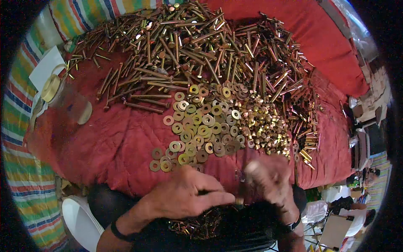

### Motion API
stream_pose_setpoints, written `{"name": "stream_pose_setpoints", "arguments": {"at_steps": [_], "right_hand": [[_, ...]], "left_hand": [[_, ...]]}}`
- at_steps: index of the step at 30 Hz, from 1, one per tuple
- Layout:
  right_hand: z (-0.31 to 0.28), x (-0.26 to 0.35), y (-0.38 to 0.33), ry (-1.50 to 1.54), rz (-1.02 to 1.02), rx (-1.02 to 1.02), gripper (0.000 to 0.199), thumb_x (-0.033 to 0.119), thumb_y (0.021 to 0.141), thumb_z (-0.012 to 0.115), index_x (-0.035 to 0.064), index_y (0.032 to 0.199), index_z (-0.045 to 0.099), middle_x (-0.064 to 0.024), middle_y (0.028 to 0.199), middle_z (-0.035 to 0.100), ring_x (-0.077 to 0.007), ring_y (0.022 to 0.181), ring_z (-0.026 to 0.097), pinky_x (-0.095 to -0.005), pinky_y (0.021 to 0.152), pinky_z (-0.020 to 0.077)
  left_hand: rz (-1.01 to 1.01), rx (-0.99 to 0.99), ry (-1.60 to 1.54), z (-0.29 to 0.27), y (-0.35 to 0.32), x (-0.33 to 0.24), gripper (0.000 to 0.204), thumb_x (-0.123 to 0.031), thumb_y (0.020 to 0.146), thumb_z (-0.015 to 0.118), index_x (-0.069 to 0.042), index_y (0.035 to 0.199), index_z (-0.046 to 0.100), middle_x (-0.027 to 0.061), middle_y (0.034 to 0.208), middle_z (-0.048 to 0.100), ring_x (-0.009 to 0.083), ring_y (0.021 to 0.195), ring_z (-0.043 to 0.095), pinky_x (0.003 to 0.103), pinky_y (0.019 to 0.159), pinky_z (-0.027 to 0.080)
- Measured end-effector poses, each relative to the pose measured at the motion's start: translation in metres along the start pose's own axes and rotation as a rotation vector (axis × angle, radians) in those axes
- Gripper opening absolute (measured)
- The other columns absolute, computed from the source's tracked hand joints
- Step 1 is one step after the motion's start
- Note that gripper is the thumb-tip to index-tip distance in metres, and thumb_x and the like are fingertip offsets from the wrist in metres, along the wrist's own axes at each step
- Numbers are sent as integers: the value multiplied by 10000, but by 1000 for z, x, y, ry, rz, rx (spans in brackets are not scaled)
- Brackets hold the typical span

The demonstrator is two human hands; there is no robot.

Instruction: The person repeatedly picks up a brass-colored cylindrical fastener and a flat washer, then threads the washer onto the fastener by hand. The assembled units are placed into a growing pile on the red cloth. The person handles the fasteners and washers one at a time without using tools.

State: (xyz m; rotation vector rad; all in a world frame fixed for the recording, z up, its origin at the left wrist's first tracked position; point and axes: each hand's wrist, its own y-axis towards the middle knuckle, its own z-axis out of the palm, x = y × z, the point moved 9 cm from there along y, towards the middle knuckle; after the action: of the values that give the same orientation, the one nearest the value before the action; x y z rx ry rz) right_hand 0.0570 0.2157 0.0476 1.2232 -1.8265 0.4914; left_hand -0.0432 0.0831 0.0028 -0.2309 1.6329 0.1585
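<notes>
My left hand (187,194) is closed in a pinch in front of the red cloth, over my lap. A small metal piece shows at its fingertips, too blurred to name. Close by on the right, my right hand (270,182) is raised and smeared by motion, so its fingers do not read clearly. Flat washers (203,130) lie heaped on the cloth just beyond both hands. Beside them on the right is a pile of small shiny nuts (264,126). Below my hands, a dark heap of small metal hardware (197,227) sits in my lap.
A large mound of long bolts (184,42) covers the far part of the red cloth (121,147). A clear jar with a yellowish lid (51,88) lies at the left. A white plastic chair (82,218) stands at lower left. Another person (357,220) is at far right.
</notes>
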Motion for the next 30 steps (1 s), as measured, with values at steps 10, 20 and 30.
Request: {"name": "stream_pose_setpoints", "arguments": {"at_steps": [10, 20, 30], "right_hand": [[-135, -93, 23, -497, 214, -260, 243, 49, 829, 750, -3, 1066, 734, -44, 877, 713, -117, 797, 625, -290, 748, 520], [-129, -141, 58, -1049, 33, -214, 399, 42, 759, 732, 139, 1144, 767, -98, 1144, 713, -320, 1056, 669, -431, 881, 546], [-143, -114, 54, -516, -177, -438, 346, 126, 888, 630, 69, 1215, 728, -145, 1113, 737, -314, 1049, 682, -405, 904, 556]], "left_hand": [[259, -689, 1084, -115, 1, -22, 335, 32, 821, 661, -52, 1139, 724, 159, 1173, 709, 343, 1081, 684, 450, 937, 549], [192, -741, 1423, -128, 11, 0, 344, -5, 794, 631, -67, 1115, 740, 135, 1149, 650, 342, 1116, 608, 465, 956, 479], [311, -887, 1432, -141, 0, -14, 218, -69, 887, 692, -69, 1097, 750, 119, 983, 695, 306, 931, 674, 437, 901, 507]]}}
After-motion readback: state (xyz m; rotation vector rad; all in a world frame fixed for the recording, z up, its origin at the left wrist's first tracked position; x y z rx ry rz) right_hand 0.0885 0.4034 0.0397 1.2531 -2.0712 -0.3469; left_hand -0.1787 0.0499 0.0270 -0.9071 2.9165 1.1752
